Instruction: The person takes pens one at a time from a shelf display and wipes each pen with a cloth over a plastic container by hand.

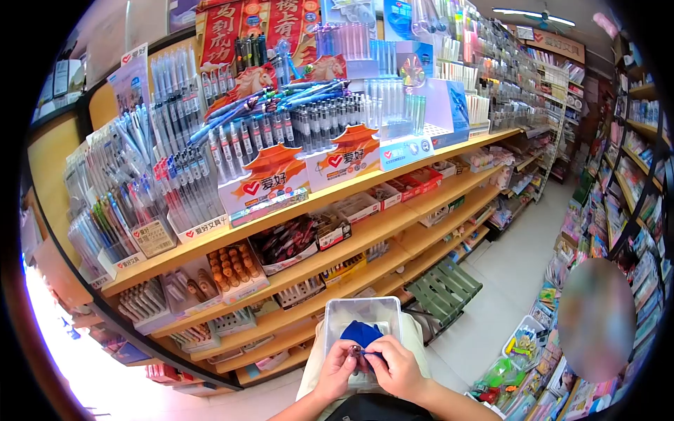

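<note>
A clear plastic box (395, 313) sits low in front of me, with a dark blue item (359, 332) in it. My left hand (337, 368) and my right hand (397, 365) meet over the box's near side. Fingertips of my left hand pinch a small dark reddish-brown object (354, 350). Beside it, the fingers of my right hand are pressed together, close to the blue item; what they grip is too small to make out.
Wooden shelves (421, 149) hold pens (256, 133) in display boxes, with cartons on lower levels. A green folding crate (444, 289) stands right of the box. Packed shelves (635, 161) line the aisle's right side, above a white tiled floor (516, 242).
</note>
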### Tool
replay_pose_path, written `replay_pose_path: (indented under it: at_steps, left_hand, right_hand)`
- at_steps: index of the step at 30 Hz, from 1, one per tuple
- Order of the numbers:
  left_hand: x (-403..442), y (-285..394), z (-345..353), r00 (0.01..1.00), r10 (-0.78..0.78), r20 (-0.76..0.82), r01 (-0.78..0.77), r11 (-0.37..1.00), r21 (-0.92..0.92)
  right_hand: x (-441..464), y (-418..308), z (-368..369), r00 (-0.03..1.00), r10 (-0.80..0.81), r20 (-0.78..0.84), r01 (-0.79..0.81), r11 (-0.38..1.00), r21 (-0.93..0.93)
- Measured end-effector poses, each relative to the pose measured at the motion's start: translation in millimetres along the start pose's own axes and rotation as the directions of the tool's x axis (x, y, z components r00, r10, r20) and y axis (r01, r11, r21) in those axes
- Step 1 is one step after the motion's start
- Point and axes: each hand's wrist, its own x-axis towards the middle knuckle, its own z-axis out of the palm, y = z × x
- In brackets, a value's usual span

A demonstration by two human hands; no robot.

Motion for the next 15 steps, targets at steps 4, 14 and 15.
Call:
replay_pose_path:
  at_steps: [4, 14, 15]
  left_hand:
    - [-1.2, -1.0, 0.1, 1.000, 0.029, -0.005, -0.029, 1.000, 0.003]
    - [-2.0, -2.0, 1.4, 0.984, 0.173, 0.037, -0.175, 0.926, 0.335]
    - [-2.0, -1.5, 3.1, 0.983, 0.180, 0.029, -0.179, 0.922, 0.342]
  right_hand:
    - [-0.1, -3.6, -0.9, 0.998, -0.058, 0.007, 0.059, 0.997, -0.059]
    - [1.6, -9.3, -9.6, 0.996, -0.054, 0.071, 0.067, 0.977, -0.203]
    - [0.9, -9.9, -9.4, 0.995, -0.070, 0.069, 0.084, 0.971, -0.223]
